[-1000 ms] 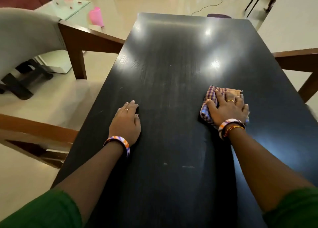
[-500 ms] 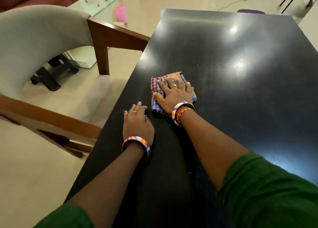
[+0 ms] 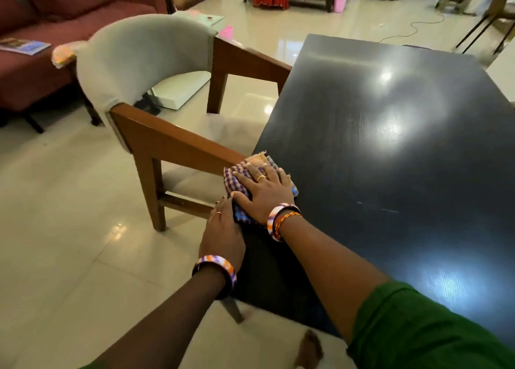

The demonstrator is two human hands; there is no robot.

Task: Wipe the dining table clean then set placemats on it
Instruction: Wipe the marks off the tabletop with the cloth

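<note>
Right hand (image 3: 266,194) presses, fingers spread flat, on a checked cloth (image 3: 242,179) at the dark desk's (image 3: 390,159) left edge — soft, light, best bunched from above. Left hand (image 3: 223,229) rests flat beside it.

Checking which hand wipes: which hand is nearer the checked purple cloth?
Right. The right hand presses flat on the checked purple cloth; the left hand rests beside it at the black table's edge.
</note>
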